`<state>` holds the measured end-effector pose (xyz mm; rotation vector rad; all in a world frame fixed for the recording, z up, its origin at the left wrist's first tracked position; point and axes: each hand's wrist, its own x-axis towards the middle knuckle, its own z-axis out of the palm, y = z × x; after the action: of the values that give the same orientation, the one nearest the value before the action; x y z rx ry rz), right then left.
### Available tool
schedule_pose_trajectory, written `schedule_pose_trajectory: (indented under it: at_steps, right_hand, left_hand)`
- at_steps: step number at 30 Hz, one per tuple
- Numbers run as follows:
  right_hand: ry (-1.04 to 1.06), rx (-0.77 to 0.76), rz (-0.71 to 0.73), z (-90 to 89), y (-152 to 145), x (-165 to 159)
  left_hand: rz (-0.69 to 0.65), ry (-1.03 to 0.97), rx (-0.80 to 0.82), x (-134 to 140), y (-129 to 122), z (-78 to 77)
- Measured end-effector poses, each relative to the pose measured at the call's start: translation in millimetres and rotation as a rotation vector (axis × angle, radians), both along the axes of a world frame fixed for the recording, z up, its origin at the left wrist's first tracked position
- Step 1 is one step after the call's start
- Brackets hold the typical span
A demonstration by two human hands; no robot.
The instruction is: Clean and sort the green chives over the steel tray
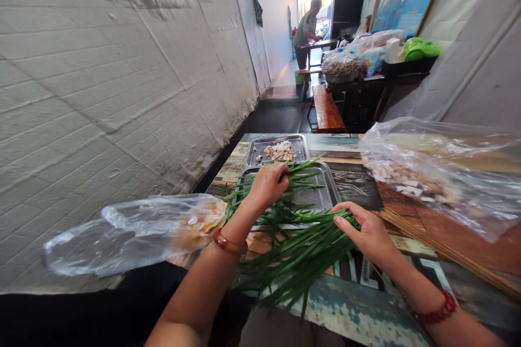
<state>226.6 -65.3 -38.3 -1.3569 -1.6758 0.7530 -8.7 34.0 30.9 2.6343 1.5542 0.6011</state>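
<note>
A bunch of long green garlic chives (303, 255) hangs over the table's near edge, its gathered end gripped in my right hand (364, 230). More loose chives lie across a metal tray (331, 184) in front of me. Over that tray my left hand (268, 184) is closed, fingers curled down around some chive stalks; its fingertips are partly hidden. Behind it, a smaller metal tray (303, 143) carries a pile of chopped pale pieces (280, 150).
Left of the trays lies a clear plastic bag (138, 233) with flat yellowish food. A larger clear bag (439, 173) of pale pieces and thin wooden skewers (443, 246) are at right. Beyond stand a wooden bench (326, 107), a laden side table and another person (307, 32).
</note>
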Motion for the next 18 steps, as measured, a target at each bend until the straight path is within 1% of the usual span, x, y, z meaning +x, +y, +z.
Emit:
schedule_pose_trajectory:
  at_steps: [2, 3, 9, 11, 13, 15, 16, 18]
  right_hand:
    - [-0.001, -0.004, -0.003, -0.6, 1, 0]
    - [-0.004, -0.009, -0.005, -1.0, 1, 1]
    - [-0.013, -0.042, -0.003, -1.8, 1, 1]
    - [-0.006, -0.042, -0.002, -1.3, 1, 1]
    - [-0.006, -0.038, 0.002, -0.7, 1, 1]
    - [-0.011, -0.032, 0.002, -0.3, 1, 2]
    - [-0.013, -0.029, 0.001, -0.2, 1, 2]
    - [-0.015, -0.025, 0.000, -0.2, 1, 2]
  left_hand:
    - [0.038, -0.046, 0.034, 3, -1, 8.3]
    - [0.037, -0.034, 0.066, 5, -2, 10.7]
    - [-0.121, 0.130, 0.251, 16, -2, 13.6]
    - [-0.145, 0.159, 0.310, 20, 1, 18.3]
    - [-0.203, 0.210, 0.346, 24, 4, 23.0]
    - [-0.296, 0.279, 0.317, 26, 4, 22.1]
    - [-0.346, 0.308, 0.268, 26, 2, 18.4]
    - [-0.415, 0.326, 0.105, 21, -4, 5.0]
